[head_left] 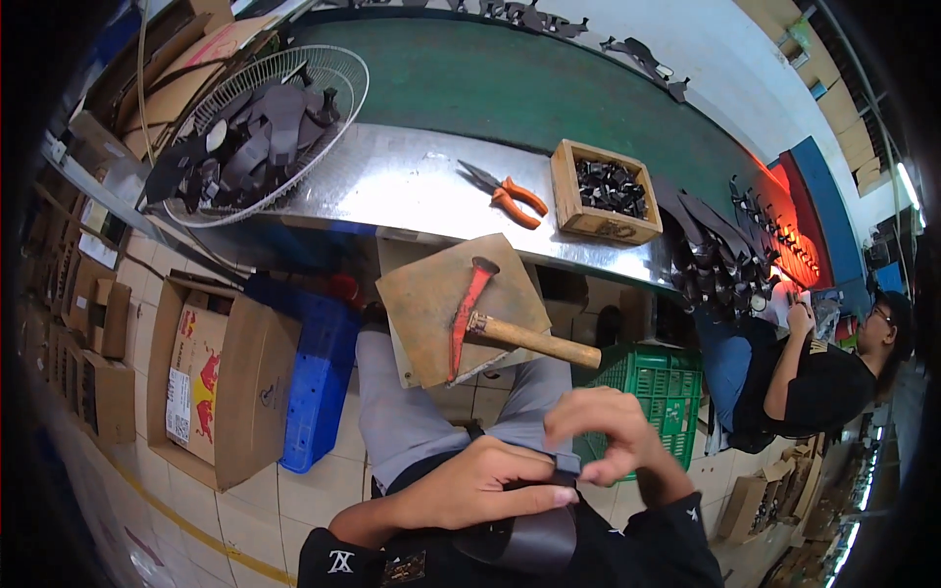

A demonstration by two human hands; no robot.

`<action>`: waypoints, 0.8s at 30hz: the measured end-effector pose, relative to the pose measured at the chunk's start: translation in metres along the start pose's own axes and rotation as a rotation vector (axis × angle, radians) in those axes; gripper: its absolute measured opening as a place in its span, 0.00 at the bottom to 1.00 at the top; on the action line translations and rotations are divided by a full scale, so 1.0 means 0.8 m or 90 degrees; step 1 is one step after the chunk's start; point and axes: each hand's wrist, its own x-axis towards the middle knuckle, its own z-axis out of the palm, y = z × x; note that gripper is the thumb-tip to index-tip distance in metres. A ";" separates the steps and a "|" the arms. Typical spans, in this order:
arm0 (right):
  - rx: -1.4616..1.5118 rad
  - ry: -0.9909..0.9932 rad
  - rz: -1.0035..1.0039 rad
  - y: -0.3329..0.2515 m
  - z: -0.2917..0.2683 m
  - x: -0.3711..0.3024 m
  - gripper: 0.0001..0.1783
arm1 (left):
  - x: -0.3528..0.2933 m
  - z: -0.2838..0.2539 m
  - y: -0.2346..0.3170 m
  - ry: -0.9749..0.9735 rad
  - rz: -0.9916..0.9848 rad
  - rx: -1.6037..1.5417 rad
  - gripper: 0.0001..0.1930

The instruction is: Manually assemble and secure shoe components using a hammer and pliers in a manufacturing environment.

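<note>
My left hand (pixel 490 480) grips a dark shoe sole (pixel 541 541) over my lap, with the thumb laid along it. A small dark block-like end (pixel 566 465) of it sticks up beyond the fingers; whether it is a separate part I cannot tell. My right hand (pixel 616 431) curves beside that end, thumb tip close to it, fingers bent and apart with nothing visible between them. Ahead of both hands, a hammer with a red head (pixel 470 312) and wooden handle (pixel 539 338) rests on a worn square board (pixel 421 304) above my knees.
On the metal-edged bench (pixel 392 181) are a white wire basket (pixel 365 93) of dark soles, orange-handled pliers (pixel 518 203) and a wooden box (pixel 613 230) of small black parts. A green crate (pixel 667 392), blue crate (pixel 323 363) and carton (pixel 245 421) flank me. A co-worker (pixel 823 377) sits at right.
</note>
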 end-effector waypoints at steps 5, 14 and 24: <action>0.325 0.229 0.256 0.040 0.070 -0.123 0.49 | 0.040 0.010 -0.014 0.238 0.048 0.467 0.15; 0.320 0.939 0.112 0.020 0.005 -0.222 0.20 | 0.164 0.071 -0.035 0.013 0.129 0.338 0.41; -0.448 1.223 0.488 0.245 -0.090 -0.487 0.22 | 0.147 0.068 -0.064 -0.101 -0.081 0.329 0.23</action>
